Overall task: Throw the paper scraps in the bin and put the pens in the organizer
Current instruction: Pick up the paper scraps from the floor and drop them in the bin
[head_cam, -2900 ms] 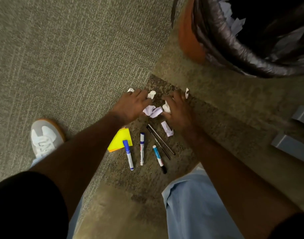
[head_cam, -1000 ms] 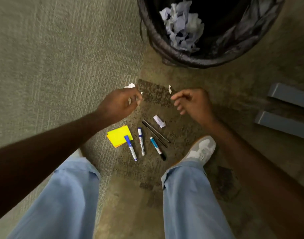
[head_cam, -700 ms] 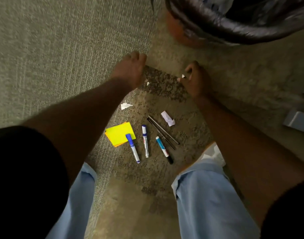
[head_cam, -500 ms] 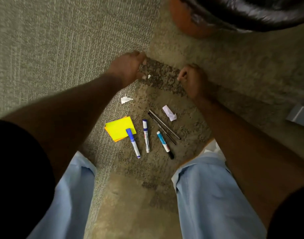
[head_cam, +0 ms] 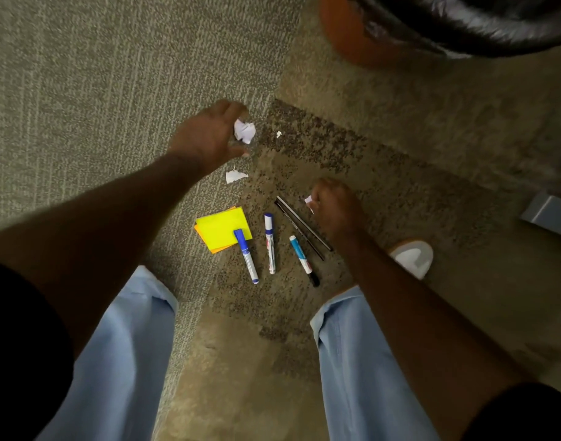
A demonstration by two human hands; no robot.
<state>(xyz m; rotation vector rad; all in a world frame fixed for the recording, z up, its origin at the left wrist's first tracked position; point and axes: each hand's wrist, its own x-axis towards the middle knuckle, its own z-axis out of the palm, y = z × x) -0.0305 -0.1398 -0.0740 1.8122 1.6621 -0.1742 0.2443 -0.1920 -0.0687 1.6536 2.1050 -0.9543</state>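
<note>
My left hand (head_cam: 209, 135) hovers above the carpet with a crumpled white paper scrap (head_cam: 245, 131) held in its curled fingers. My right hand (head_cam: 335, 208) is down on the floor, fingers closed on a small white paper scrap (head_cam: 308, 200) beside two thin black pens (head_cam: 300, 226). A torn scrap (head_cam: 235, 176) lies just below the left hand, and a tiny scrap (head_cam: 278, 134) lies further up. Three markers (head_cam: 269, 243) lie side by side near a yellow sticky-note pad (head_cam: 222, 229). The bin (head_cam: 463, 30), lined with a black bag, is at the top right.
My legs in light blue trousers (head_cam: 352, 361) and a white shoe (head_cam: 411, 257) frame the spot from below. Grey metal pieces (head_cam: 548, 211) sit at the right edge. The carpet (head_cam: 98, 90) changes from grey to a darker speckled patch under the pens.
The right hand came down from near the bin to the scrap beside the black pens and closed on it. The left hand lifted slightly with a crumpled scrap now showing in its fingers.
</note>
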